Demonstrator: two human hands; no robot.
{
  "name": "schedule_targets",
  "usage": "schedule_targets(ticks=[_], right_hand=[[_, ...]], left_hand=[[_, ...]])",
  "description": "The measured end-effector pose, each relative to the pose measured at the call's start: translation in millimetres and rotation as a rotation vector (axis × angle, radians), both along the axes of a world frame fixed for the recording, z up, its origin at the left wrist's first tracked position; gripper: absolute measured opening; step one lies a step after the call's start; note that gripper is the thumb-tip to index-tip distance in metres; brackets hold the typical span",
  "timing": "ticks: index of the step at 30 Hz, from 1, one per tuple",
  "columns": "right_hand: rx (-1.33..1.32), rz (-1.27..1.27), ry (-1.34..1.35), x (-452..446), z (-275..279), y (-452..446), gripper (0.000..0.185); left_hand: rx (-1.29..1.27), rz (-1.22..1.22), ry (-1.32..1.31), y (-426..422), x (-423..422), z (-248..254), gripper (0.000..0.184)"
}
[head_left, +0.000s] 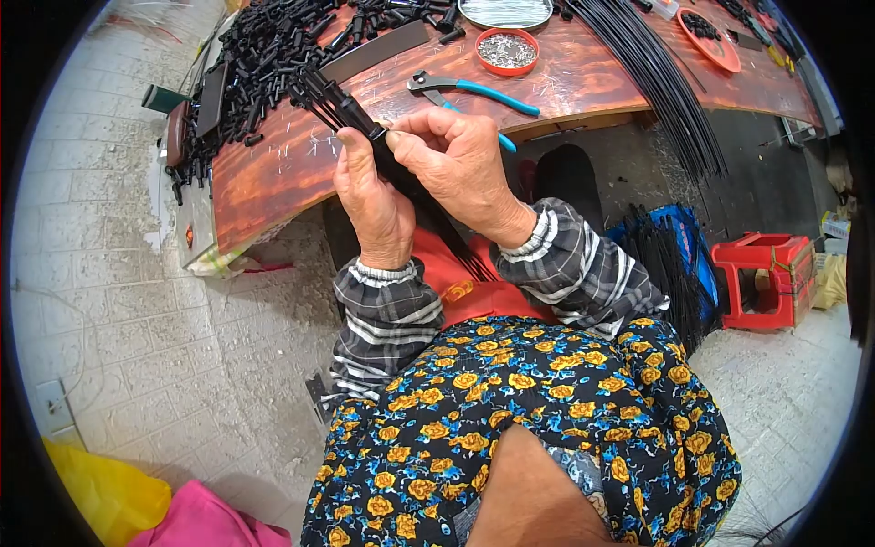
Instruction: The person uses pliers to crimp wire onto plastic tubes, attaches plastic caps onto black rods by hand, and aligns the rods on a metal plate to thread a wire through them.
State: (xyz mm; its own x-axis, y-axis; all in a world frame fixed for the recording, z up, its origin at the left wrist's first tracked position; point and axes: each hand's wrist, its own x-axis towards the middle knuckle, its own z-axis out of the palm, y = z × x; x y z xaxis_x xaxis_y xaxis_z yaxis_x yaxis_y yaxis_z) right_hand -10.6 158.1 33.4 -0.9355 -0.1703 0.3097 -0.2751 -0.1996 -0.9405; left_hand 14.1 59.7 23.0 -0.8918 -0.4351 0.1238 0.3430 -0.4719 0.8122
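Observation:
A bundle of thin black rods (339,108) slants up from my lap toward the table's front edge, with a dark collar-like fitting near its upper part. My left hand (374,205) is wrapped round the bundle from the left, thumb raised along its side. On the other side, my right hand (463,173) is closed, thumb and forefinger pinched together at the fitting. Whatever small piece lies between those fingertips is hidden. Just beyond my right hand lie cutting pliers with teal handles (492,95). The rods' lower ends reach down over red cloth (488,299).
Black plastic tubular parts (264,55) are heaped at the table's back left. A red dish of small metal pieces (507,52) stands beside a round tray (506,11). Long black rods (652,87) overhang the table's right edge. A red stool (761,273) stands at right.

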Motion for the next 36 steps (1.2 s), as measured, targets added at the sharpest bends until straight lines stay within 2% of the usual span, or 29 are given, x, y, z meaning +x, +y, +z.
schedule_targets(ticks=[5, 14, 16, 20, 23, 25, 26, 28, 32, 36], right_hand=[[-0.009, -0.017, 0.043, -1, -5, -2, 0.014], [-0.053, 0.026, -0.081, 4, -1, -1, 0.013], [0.038, -0.082, 0.093, 5, -5, -2, 0.011], [0.126, -0.113, 0.207, 6, -4, 3, 0.009], [0.153, -0.066, 0.246, 1, 0, 7, 0.008], [-0.043, 0.148, -0.040, -5, -2, 9, 0.008], [-0.042, 0.149, -0.041, -8, -1, 12, 0.008], [-0.063, 0.307, -0.145, -12, 5, 18, 0.009], [-0.128, 0.406, -0.181, -18, 5, 19, 0.012], [-0.121, 0.441, -0.204, -21, 7, 21, 0.013]], left_hand=[[-0.004, -0.001, -0.005, 2, 2, 1, 0.035], [-0.025, -0.028, 0.025, 2, 4, -1, 0.033], [-0.001, -0.023, 0.010, 1, 3, -3, 0.035], [-0.022, -0.037, -0.003, -3, 5, -6, 0.037], [0.035, -0.035, -0.012, 0, 3, -1, 0.040], [0.082, -0.010, -0.012, 1, 2, 0, 0.042], [0.082, -0.009, -0.013, 1, 3, 2, 0.042], [0.084, -0.125, -0.003, 0, 7, 6, 0.043], [0.172, -0.097, -0.005, -4, 3, 0, 0.044], [0.159, -0.235, 0.024, -8, 5, 2, 0.047]])
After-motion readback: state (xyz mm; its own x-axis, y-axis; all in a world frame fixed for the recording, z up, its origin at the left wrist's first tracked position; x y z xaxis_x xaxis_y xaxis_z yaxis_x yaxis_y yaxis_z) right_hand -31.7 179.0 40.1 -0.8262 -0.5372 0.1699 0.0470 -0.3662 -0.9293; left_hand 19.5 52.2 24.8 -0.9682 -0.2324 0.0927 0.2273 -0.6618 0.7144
